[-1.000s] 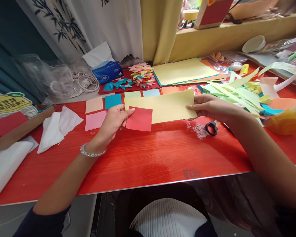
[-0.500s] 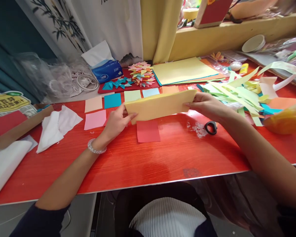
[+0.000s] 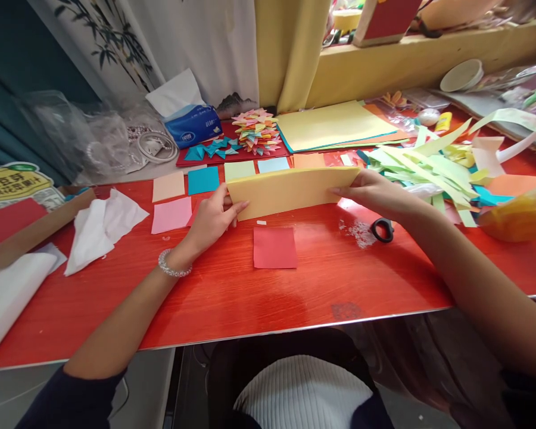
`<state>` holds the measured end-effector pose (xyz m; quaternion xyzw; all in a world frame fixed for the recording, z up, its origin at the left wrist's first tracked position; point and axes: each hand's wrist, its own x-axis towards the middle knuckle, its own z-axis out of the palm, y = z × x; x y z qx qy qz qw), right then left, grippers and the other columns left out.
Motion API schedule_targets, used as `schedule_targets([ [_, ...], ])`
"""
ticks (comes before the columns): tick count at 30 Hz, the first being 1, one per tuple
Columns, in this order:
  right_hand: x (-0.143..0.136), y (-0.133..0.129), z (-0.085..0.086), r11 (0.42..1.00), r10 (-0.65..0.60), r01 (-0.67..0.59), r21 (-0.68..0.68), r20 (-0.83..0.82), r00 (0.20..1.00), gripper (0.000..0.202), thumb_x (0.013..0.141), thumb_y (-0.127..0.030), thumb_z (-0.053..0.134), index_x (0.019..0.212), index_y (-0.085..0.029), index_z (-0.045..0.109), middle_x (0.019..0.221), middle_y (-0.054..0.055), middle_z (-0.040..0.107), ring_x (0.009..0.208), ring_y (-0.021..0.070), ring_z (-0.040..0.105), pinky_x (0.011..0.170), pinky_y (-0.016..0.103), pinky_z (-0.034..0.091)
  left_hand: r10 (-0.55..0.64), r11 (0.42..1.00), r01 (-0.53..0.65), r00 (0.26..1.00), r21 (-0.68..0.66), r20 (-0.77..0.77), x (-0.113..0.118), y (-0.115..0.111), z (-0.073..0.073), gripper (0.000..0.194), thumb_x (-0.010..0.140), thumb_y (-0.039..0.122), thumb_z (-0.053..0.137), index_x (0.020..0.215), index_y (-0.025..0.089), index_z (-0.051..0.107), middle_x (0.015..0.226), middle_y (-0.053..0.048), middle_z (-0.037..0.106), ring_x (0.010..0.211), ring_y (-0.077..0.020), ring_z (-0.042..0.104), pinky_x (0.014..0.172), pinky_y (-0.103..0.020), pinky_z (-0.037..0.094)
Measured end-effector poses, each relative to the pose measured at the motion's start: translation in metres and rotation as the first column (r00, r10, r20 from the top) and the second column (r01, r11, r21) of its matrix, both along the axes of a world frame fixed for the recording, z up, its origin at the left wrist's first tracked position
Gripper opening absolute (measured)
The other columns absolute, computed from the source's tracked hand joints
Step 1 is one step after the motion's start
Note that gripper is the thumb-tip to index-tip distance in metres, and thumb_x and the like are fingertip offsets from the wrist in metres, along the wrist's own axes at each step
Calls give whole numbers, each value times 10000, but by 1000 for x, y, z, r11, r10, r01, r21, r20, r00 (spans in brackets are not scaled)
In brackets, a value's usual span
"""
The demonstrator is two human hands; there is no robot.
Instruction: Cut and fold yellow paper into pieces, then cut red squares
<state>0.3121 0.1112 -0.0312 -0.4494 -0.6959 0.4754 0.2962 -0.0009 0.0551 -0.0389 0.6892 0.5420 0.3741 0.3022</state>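
A long yellow sheet of paper (image 3: 290, 193), seemingly folded lengthwise, is stretched between my two hands above the table. My left hand (image 3: 217, 214) pinches its left end, thumb in front. At the other end, my right hand (image 3: 370, 189) grips it with the thumb pressed on the near face. Just below the paper lies a red paper square (image 3: 274, 248), flat on the red tabletop. Behind it sits a row of coloured squares, among them a blue square (image 3: 203, 180) and a light green square (image 3: 239, 170), partly covered by the yellow paper. A pink square (image 3: 171, 215) is left of my left hand.
Black-handled scissors (image 3: 382, 230) lie near my right forearm beside clear scraps. Pale green paper strips (image 3: 424, 170) pile up at the right. Larger yellow sheets (image 3: 335, 126), folded paper pieces (image 3: 256, 132) and a blue tissue pack (image 3: 193, 125) stand at the back. Crumpled tissues (image 3: 100, 229) lie left.
The red square has slid slightly toward me and to the right, clear of the yellow paper. A small white scrap now shows behind it. My hands keep their hold on the yellow paper.
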Motion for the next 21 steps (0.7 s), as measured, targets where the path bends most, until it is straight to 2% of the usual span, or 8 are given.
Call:
schedule_targets([
  [4,-2,-3,4,1000,8,-8,-30,-13,1000,285,757,-263,641,1038,-263,683,1056,37,681,1040,251,580,962,439,435,7,999,-8,1000,-31,-24,-1,-1,0,300,810,445,587,974,198,548,567,32,570,492,-125,534,475,-234,407],
  [13,2,1,0,999,12,-12,-47,-6,1000,292,740,-299,664,1028,-256,676,1030,32,674,1017,241,567,957,415,413,11,1000,-13,987,-12,-158,-5,1,1,299,802,486,576,778,190,607,533,21,571,492,-124,516,507,-245,368],
  [17,0,-1,2,1000,11,-12,5,54,998,246,791,-373,611,951,-192,656,960,42,663,925,218,567,848,360,439,41,999,-39,989,18,-139,-4,1,3,297,788,466,599,691,186,589,554,25,567,465,-101,441,486,-244,334],
  [19,0,-2,6,998,-18,11,56,137,990,228,808,-384,589,867,-169,633,859,40,647,817,188,558,759,320,437,22,1000,-24,992,-12,-125,-4,1,7,286,794,460,592,713,186,594,647,13,616,475,-93,423,485,-242,329],
  [21,3,-1,10,995,-75,59,79,216,974,213,815,-372,578,771,-165,599,730,28,606,691,156,529,670,293,416,-17,998,5,984,-67,-176,-4,0,11,284,805,467,568,758,190,612,735,-6,646,517,-104,449,504,-247,339],
])
